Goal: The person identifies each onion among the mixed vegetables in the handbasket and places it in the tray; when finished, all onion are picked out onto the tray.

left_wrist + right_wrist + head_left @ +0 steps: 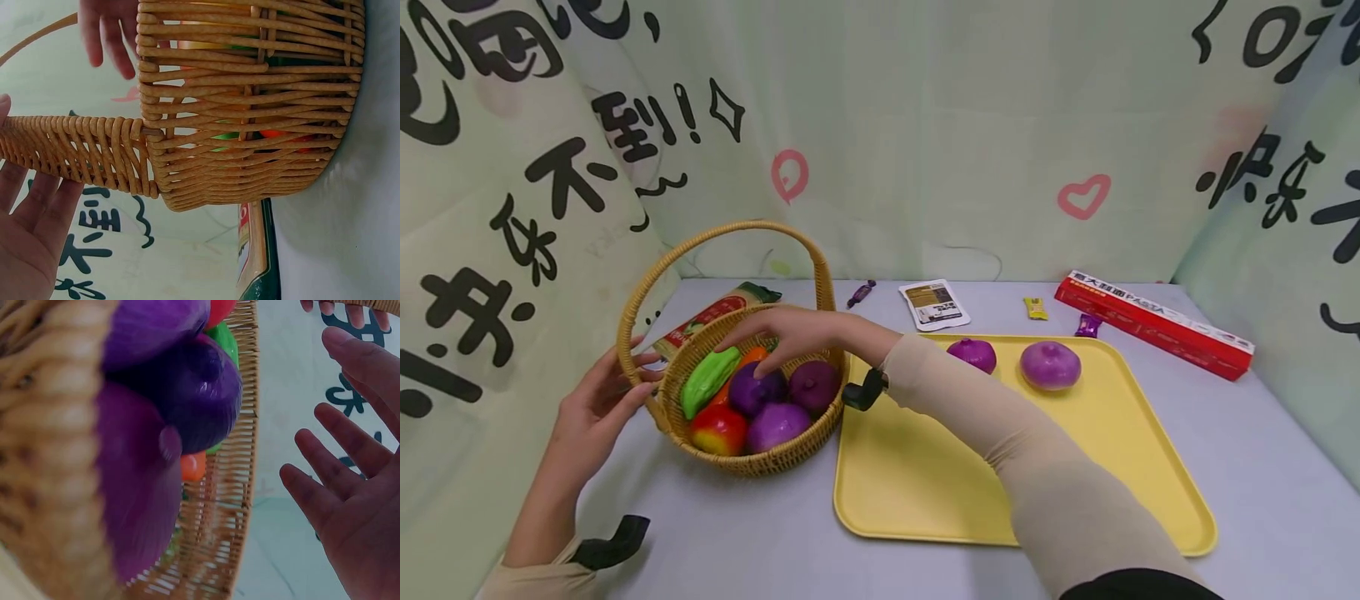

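Observation:
My left hand holds the wicker basket by the lower left part of its handle, thumb on one side and fingers on the other. Over the basket hovers my right hand, fingers spread and nothing between them in the right wrist view. Inside lie a dark purple onion just under the right fingertips, a maroon-purple onion, a lighter purple onion, a red-yellow fruit, a bumpy green vegetable and a slim orange vegetable, partly hidden.
A yellow tray carries two purple onions near its back edge. Along the back lie a purple-wrapped candy, a white packet, a yellow packet and a long red box. Behind the basket leans a red-green bag.

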A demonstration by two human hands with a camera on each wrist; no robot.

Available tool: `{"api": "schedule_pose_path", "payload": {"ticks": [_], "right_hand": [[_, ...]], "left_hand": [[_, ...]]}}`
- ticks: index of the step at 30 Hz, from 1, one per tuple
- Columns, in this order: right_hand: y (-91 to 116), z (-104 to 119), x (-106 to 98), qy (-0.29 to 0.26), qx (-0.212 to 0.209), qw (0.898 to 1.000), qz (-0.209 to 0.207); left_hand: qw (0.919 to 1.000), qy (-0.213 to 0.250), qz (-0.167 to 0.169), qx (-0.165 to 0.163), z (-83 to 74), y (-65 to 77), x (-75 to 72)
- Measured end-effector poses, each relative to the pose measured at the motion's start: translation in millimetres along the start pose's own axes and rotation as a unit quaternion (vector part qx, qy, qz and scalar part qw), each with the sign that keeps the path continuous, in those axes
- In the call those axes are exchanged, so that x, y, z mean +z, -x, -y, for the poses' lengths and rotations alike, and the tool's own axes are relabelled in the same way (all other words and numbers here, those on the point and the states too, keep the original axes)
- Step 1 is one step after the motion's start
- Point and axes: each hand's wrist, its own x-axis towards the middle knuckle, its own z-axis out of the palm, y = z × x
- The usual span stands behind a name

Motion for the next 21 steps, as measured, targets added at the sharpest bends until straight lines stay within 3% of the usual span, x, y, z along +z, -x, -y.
{"api": "schedule_pose_path", "payload": {"ticks": [6,13,21], "right_hand": [[-13,0,-1,0.001,-0.014,1.0,0.007],[-19,-5,1,-0.016,-0.001,0.999,0.034],[-27,-9,7,-0.03,0.038,0.991,0.123]], "left_hand": [[0.9999,0.009,-0.005,0.001,0.7,-0.9,2.0],[1.0,0.009,0.0,-0.002,1.4,-1.5,3.1],[0.9999,0.002,-0.003,-0.016,-0.7,0.4,0.5]]}}
